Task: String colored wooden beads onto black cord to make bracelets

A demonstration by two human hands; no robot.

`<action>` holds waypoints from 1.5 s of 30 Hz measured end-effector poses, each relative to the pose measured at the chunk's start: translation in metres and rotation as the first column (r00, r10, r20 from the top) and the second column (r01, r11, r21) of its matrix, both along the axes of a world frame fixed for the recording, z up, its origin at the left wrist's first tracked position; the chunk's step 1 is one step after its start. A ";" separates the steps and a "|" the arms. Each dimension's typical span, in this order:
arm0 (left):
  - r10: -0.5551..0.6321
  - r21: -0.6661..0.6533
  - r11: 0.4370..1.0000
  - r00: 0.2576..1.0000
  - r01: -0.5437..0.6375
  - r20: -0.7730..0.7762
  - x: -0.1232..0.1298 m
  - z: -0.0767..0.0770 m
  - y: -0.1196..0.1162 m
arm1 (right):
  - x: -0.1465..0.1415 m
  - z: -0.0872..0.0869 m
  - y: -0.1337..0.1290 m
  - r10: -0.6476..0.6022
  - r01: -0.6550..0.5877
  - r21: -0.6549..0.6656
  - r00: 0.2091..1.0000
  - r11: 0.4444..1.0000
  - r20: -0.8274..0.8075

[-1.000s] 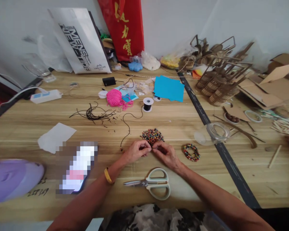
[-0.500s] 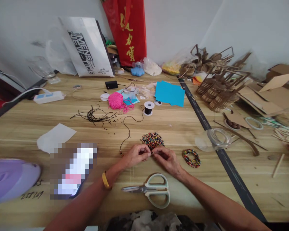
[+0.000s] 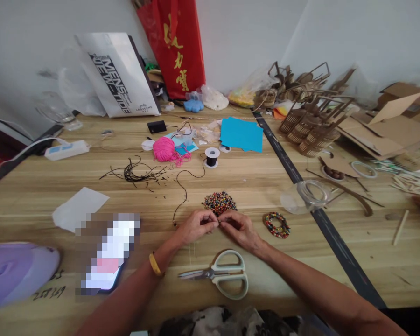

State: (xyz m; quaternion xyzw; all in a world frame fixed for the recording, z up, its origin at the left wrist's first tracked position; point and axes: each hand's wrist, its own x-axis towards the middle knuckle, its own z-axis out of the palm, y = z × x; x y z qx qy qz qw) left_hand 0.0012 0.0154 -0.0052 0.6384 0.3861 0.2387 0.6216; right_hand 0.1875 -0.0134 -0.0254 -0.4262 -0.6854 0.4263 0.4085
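Note:
My left hand [image 3: 198, 225] is closed in a pinch on the black cord [image 3: 186, 189], which runs from a white-flanged spool [image 3: 212, 157] and passes under that hand. A few beads [image 3: 175, 224] sit on the cord just left of the hand. My right hand [image 3: 241, 229] pinches a tiny dark bead at its fingertips, which meet the left ones. Right behind both hands lies a heap of small multicoloured beads [image 3: 220, 202]. To the right of my right hand is a coiled beaded strand [image 3: 276, 225]. White-handled scissors [image 3: 215, 274] lie in front of the hands.
A phone [image 3: 108, 254] and white paper [image 3: 80, 208] lie left, near a purple object [image 3: 17, 275]. Cut black cords [image 3: 135, 171], pink yarn [image 3: 164, 149] and blue sheets [image 3: 241, 134] are farther back. Clear tape rolls [image 3: 313, 193], small woven baskets [image 3: 306, 130] and cardboard [image 3: 385, 130] stand right.
The camera view has shifted slightly. My hands stay in place over the table, their fingertips drawn a little closer together.

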 end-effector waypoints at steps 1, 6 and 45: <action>0.000 -0.003 1.000 1.000 0.000 0.005 0.000 -0.001 0.000 | -0.001 0.000 0.000 -0.001 0.001 -0.005 1.000 1.000 -0.001; 0.000 -0.002 1.000 1.000 0.000 0.005 0.000 -0.003 0.001 | -0.003 0.000 0.001 -0.006 0.006 -0.014 1.000 1.000 -0.002; -0.012 -0.022 1.000 0.997 0.011 -0.072 0.000 0.002 0.002 | 0.002 0.004 0.000 -0.016 0.016 0.019 1.000 1.000 0.010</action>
